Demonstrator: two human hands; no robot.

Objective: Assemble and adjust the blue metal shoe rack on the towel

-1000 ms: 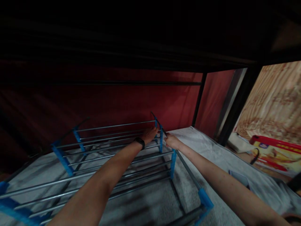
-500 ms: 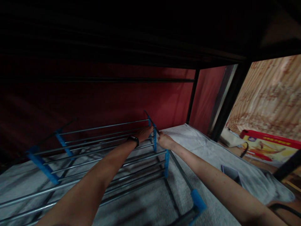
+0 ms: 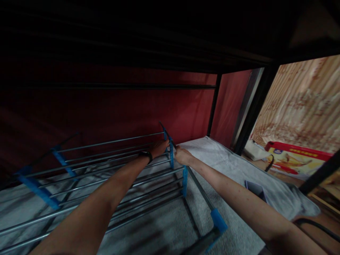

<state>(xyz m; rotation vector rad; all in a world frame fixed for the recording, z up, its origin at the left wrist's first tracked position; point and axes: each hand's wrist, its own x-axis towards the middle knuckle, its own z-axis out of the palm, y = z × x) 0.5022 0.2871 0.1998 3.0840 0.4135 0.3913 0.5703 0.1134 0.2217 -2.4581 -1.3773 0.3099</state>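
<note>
A rack of thin metal tubes (image 3: 111,143) with blue plastic connectors (image 3: 185,181) lies on its side on grey cloth. My left hand (image 3: 160,147), with a black band at the wrist, reaches across the tubes and is closed around a blue connector near the rack's far right end. Just to its right, my right hand (image 3: 183,156) is closed in a fist on the dark side tube (image 3: 199,189) that runs along this end. The fingertips of both hands are partly hidden.
Grey cloth (image 3: 220,163) covers the surface under a dark metal frame (image 3: 255,102). A red wall (image 3: 119,109) stands behind. On the right are a small open box (image 3: 255,191), a red and yellow carton (image 3: 294,161) and a patterned curtain (image 3: 305,102).
The view has shifted slightly, so the rack and surroundings appear a little further left and up. Both hands stay at the same spot on the rack.
</note>
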